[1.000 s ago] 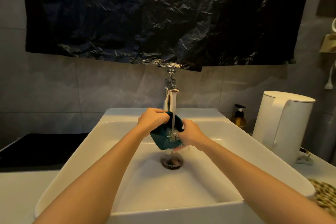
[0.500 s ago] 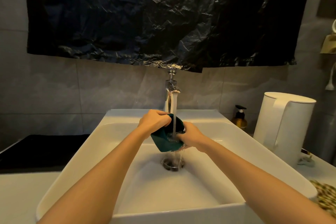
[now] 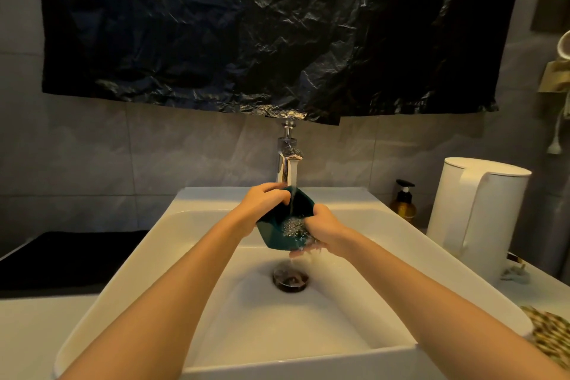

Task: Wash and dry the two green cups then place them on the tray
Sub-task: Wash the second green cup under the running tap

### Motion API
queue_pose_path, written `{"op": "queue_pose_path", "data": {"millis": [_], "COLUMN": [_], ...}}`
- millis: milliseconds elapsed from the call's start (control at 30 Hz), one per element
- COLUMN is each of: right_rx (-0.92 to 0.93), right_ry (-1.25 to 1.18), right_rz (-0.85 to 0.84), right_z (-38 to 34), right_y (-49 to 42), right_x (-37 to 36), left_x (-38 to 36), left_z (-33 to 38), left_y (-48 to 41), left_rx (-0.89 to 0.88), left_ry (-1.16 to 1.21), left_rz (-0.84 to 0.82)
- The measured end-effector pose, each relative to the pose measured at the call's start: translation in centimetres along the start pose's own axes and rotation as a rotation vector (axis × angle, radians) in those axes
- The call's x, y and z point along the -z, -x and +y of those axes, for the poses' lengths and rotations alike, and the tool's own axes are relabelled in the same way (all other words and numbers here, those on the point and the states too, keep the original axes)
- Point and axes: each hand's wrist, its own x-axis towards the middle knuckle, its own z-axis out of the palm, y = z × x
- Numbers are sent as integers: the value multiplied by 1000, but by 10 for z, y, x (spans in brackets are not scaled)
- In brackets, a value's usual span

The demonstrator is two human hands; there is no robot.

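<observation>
Cup (image 3: 273, 234): dark green, tilted, being held over the middle of the basin (image 3: 197, 219) under the tap (image 3: 288, 160), with water striking its inside and spilling toward the drain (image 3: 290, 279). Left hand (image 3: 262, 205): fingers curling over the far rim, gripping the cup. Right hand (image 3: 327, 225): wrapping the cup's right side and gripping it too, fingertips showing beneath. Risks: the wet walls are probably making the cup slippery, so a loosening grip could send it onto the hard basin and chip it. The stream hitting the tilted inside is throwing splash that may be reaching the counter. The spout is hanging just above, so a straight lift could knock the rim. Room: the basin walls are standing well apart from both hands, and open space is lying toward the person. Kettle (image 3: 475, 219) and soap bottle (image 3: 404, 202) are crowding the right counter. A dark flat surface (image 3: 68, 256) is lying at left; whether it is the tray cannot be told. No second cup is showing.
</observation>
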Motion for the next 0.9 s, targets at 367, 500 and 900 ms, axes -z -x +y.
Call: {"op": "queue_pose_path", "data": {"millis": [367,500,900], "right_rx": [-101,78,118], "right_ry": [42,629,365], "right_rz": [-43,127,70], "right_z": [1,6,11], "right_y": [3,2,-6], "right_x": [-8,1,7], "left_x": [6,0,1], "left_z": [-8,-4,-5], "left_y": [-3,1,-2], "left_rx": [35,18,1], "left_ry": [-59,-187,-280], "left_rz": [141,131,119]}}
